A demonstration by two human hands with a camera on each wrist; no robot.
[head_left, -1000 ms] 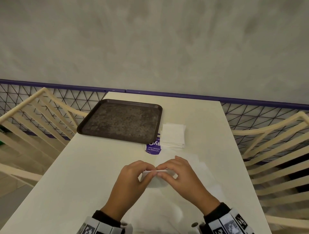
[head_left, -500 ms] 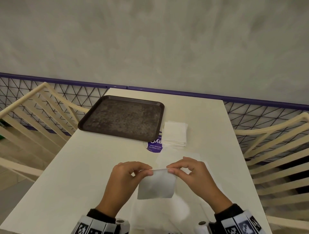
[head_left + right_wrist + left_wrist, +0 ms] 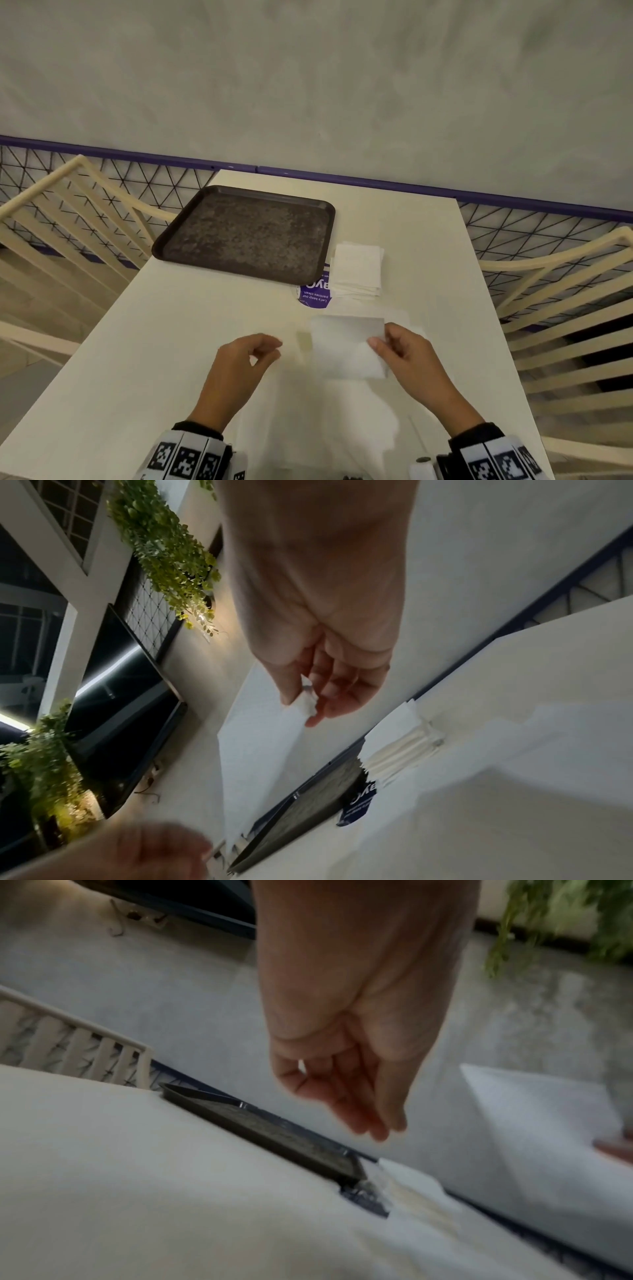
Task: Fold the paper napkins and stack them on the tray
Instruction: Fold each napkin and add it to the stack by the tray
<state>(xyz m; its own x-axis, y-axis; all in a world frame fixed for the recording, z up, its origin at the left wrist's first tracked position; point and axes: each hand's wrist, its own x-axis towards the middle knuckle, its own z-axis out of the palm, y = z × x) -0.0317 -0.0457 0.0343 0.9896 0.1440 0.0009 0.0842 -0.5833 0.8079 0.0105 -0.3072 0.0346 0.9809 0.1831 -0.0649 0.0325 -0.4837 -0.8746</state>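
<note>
A single white paper napkin (image 3: 344, 346) hangs over the near middle of the table, pinched at its right edge by my right hand (image 3: 375, 342). The right wrist view shows thumb and fingers of the right hand (image 3: 304, 704) nipping the napkin (image 3: 260, 750) at a corner. My left hand (image 3: 270, 349) hovers just left of the sheet, fingers loosely curled and holding nothing; the left wrist view shows the left hand (image 3: 369, 1123) hanging relaxed. The dark brown tray (image 3: 246, 233) lies at the far left of the table. A stack of white napkins (image 3: 358, 270) sits right of it.
A purple round sticker (image 3: 315, 294) lies between the tray's near right corner and the napkin stack. Cream slatted chairs (image 3: 565, 325) flank the white table (image 3: 154, 342) on both sides. A purple-railed wire fence (image 3: 513, 202) and a grey wall stand behind.
Both hands held the napkin's top edge before. The left hand has let go and drifted left; the right hand has carried the sheet to the right.
</note>
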